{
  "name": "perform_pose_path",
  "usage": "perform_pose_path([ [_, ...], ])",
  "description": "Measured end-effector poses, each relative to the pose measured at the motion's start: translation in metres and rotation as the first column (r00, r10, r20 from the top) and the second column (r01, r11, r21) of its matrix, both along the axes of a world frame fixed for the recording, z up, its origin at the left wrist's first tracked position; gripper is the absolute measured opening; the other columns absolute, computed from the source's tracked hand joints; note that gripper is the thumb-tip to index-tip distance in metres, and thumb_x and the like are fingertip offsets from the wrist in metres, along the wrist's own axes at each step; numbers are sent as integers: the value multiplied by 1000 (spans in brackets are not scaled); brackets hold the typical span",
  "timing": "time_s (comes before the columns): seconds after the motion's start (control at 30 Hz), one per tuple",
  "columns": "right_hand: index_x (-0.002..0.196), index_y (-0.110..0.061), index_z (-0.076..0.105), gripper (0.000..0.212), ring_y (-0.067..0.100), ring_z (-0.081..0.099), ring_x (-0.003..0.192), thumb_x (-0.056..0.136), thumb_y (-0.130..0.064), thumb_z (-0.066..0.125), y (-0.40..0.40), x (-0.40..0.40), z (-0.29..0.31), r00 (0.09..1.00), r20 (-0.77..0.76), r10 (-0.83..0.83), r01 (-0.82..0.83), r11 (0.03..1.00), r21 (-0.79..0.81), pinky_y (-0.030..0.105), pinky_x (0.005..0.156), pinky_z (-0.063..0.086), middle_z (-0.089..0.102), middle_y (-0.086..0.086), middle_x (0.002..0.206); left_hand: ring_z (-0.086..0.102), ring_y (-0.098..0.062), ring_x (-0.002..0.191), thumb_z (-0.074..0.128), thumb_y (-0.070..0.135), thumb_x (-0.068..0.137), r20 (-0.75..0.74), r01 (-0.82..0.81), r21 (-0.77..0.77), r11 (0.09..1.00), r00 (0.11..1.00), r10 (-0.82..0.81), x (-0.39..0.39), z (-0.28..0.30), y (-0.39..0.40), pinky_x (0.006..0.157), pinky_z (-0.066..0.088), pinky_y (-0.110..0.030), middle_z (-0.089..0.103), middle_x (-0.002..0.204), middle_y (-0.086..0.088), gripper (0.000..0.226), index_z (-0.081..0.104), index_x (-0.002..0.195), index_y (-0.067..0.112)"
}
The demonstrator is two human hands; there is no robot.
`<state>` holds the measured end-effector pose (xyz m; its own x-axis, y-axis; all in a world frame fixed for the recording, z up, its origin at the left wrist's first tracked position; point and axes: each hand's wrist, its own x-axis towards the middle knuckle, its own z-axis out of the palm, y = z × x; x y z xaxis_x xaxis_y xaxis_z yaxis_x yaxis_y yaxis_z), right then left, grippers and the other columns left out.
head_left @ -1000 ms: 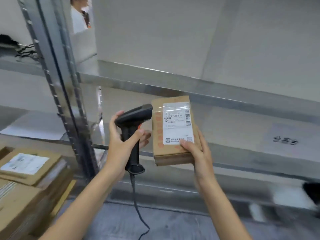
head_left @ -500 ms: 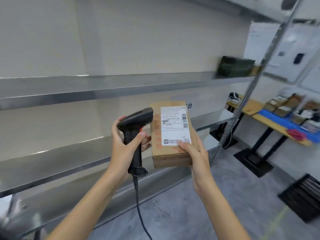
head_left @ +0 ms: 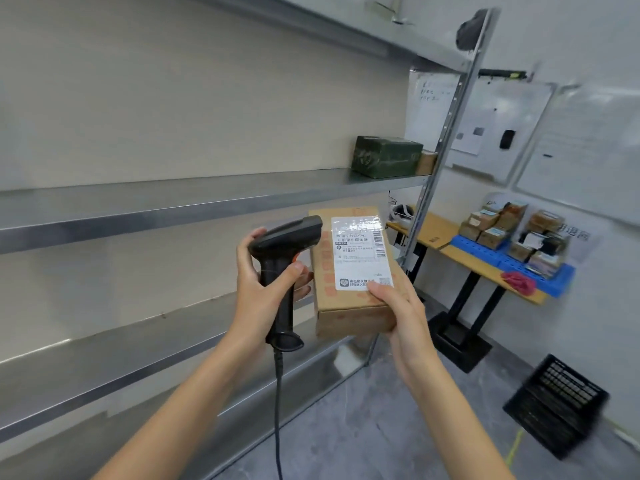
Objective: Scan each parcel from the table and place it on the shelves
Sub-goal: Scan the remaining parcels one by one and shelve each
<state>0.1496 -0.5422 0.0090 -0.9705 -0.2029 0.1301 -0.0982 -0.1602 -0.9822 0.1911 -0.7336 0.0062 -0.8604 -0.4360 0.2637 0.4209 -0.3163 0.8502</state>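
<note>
My left hand (head_left: pixel 258 289) grips the handle of a black corded barcode scanner (head_left: pixel 282 258), whose head points right at a brown cardboard parcel (head_left: pixel 349 306). My right hand (head_left: pixel 401 306) holds that parcel from its near right corner, thumb on the white shipping label (head_left: pixel 360 254) that faces up. Both are held in front of the metal shelves (head_left: pixel 173 202), whose middle level is bare on the left. A dark green wrapped parcel (head_left: pixel 386 156) and a small brown box (head_left: pixel 427 162) sit at the right end of that level.
The shelf upright (head_left: pixel 446 133) stands just right of the parcel. Beyond it, a wooden table (head_left: pixel 464 254) carries a blue tray (head_left: pixel 540 271) with several small parcels and a red cloth (head_left: pixel 519 281). A black crate (head_left: pixel 557 403) lies on the grey floor. Whiteboards hang on the right wall.
The view has swung right along the shelves, from the left upright and stacked boxes to the right end and the table. Both hands keep the scanner and parcel together, unchanged.
</note>
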Motion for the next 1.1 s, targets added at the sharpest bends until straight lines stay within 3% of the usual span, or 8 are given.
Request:
perform_pose_path([
  [0.2,136,-41,55,62,14,66,115,76,-39,71,30,-74,3,999,-35,40,-40,999,19,44,103,49,71,-10,122,75,-36,98,73,2,90,-21,-3,52,999,1000,4,-69,1,33,78,63,-37,74,117,0,61,50,128,44],
  [0.33,142,-39,50,70,18,63,121,76,-42,73,39,-118,7,997,-24,69,-69,998,8,53,111,43,69,-6,128,74,-36,102,70,-1,91,-44,-5,61,998,999,7,-110,11,40,79,63,-38,69,126,-10,60,49,130,39],
  [0.47,142,-40,47,80,16,60,125,70,-44,83,41,-169,14,988,-86,131,-128,991,35,52,112,42,67,-8,131,72,-31,110,71,1,90,-95,-21,7,1000,995,22,-158,23,38,75,62,-30,64,132,-6,62,49,128,46],
  [0.6,145,-35,45,90,17,57,129,65,-43,84,30,-224,25,979,-117,165,-161,986,41,52,114,39,65,-6,134,68,-29,118,72,5,89,-128,-22,-51,998,992,16,-213,35,28,79,61,-31,60,139,-4,64,46,130,48],
  [0.77,138,-40,50,76,12,62,122,69,-45,83,19,-291,44,979,-126,157,-151,987,55,49,111,45,68,-10,130,69,-31,116,71,5,92,-139,17,-17,1000,990,-19,-281,51,16,81,61,-32,62,139,-6,62,46,132,45],
  [0.97,144,-31,48,71,15,61,124,79,-41,77,13,-354,47,978,-114,173,-170,985,35,50,110,45,67,-6,132,68,-32,117,72,5,92,-153,-5,-21,1000,988,2,-339,57,12,84,61,-33,62,138,-6,61,47,129,47],
  [1.1,138,-33,53,71,13,60,125,75,-51,79,12,-389,46,985,-108,133,-130,991,31,46,112,43,68,-10,129,69,-28,116,72,4,92,-138,-51,-53,997,990,44,-371,56,19,81,61,-29,60,139,-4,61,47,130,44],
])
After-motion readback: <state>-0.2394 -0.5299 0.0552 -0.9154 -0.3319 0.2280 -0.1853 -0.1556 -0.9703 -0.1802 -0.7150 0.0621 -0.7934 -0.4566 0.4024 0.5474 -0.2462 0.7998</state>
